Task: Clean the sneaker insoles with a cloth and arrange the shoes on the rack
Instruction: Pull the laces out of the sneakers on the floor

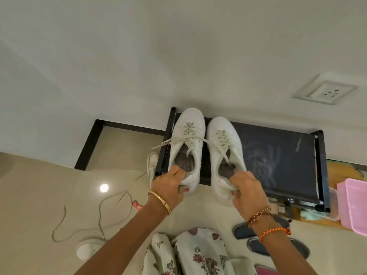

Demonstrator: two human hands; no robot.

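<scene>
Beige tiled floor, pale wall, black shoe rack (278,155) against it. Left hand (168,187) pinches heel of left white sneaker (187,139), right hand (248,191) pinches heel of right white sneaker (224,151); both toes lie on rack top, heels overhang front edge. Loose lace (99,221) and another white shoe (87,249) on floor left; dark slippers (258,241) and pink tub (355,205) right.

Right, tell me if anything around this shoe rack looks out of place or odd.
A loose pale shoelace snakes across the glossy floor left of the black fabric-topped rack, pulled out of any shoe. A lone white sneaker sits near it. The rack top also carries whitish scuff smears beside the pair being set down.
</scene>
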